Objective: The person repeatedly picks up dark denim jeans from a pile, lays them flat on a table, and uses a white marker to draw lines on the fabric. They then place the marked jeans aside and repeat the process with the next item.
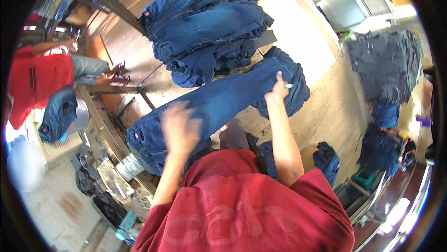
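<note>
A pair of dark blue jeans (219, 98) lies stretched slantwise in front of me, from the lower left up to the right. My left hand (180, 128) is over its left end, smeared by motion, so its fingers cannot be read. Toward the other end, my right hand (278, 89) rests on the denim with one finger stretched forward. A small white object (289, 85) sticks out of that hand, too small to name. Under the right end is more bunched denim (295, 86). Just beyond stands a tall pile of folded jeans (205, 23).
To the left, a person in a red shirt (42, 75) is near a wooden frame (100, 117) and a denim bundle (58, 114). A dark grey garment stack (384, 65) stands at right, above more blue denim (379, 149). A white sheet (302, 33) lies behind the bunched denim.
</note>
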The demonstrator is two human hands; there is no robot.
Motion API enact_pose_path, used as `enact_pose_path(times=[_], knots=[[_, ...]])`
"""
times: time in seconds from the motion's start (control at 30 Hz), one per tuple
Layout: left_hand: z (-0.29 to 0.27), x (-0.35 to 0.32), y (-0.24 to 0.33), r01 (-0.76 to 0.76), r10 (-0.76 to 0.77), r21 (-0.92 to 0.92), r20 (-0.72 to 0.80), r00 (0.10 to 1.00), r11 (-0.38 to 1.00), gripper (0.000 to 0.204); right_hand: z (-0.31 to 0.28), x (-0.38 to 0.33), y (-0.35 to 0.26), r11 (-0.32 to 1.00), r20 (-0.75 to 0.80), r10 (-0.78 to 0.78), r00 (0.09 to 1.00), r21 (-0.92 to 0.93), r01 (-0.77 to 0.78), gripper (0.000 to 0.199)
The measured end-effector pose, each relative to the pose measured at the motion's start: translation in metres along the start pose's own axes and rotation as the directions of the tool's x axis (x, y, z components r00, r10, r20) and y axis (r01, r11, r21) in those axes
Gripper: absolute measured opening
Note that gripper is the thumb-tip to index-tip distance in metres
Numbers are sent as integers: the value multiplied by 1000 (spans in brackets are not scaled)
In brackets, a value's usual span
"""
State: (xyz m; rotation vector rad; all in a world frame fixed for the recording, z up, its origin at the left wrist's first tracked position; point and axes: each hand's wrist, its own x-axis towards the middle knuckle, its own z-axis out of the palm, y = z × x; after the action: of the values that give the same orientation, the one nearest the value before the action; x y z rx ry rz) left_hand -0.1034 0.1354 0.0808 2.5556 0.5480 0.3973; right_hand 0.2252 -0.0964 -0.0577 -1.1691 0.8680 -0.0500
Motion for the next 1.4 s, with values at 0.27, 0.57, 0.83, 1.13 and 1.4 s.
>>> enact_pose_path(times=[0.27, 0.57, 0.83, 1.13, 1.4], knots=[[129, 54, 96, -270, 201, 124, 401, 894, 955, 99, 20, -58, -160, 873, 296, -484, 824, 89, 480, 36], [155, 27, 123, -172, 9, 276, 507, 862, 946, 64, 47, -293, -46, 567, 916, -398, 49, 203, 798, 17], [156, 21, 120, -95, 38, 121, 407, 913, 988, 66, 25, -331, 63, 405, 825, 36, -564, 504, 763, 20], [58, 15, 6, 99, -95, -26, 118, 988, 995, 84, 99, -198, -210, 151, 901, -393, 182, -132, 980, 39], [-77, -94, -135, 250, -315, 259, 252, 915, 933, 101, 2, -154, -169, -39, 820, 60, 569, -567, 823, 34]])
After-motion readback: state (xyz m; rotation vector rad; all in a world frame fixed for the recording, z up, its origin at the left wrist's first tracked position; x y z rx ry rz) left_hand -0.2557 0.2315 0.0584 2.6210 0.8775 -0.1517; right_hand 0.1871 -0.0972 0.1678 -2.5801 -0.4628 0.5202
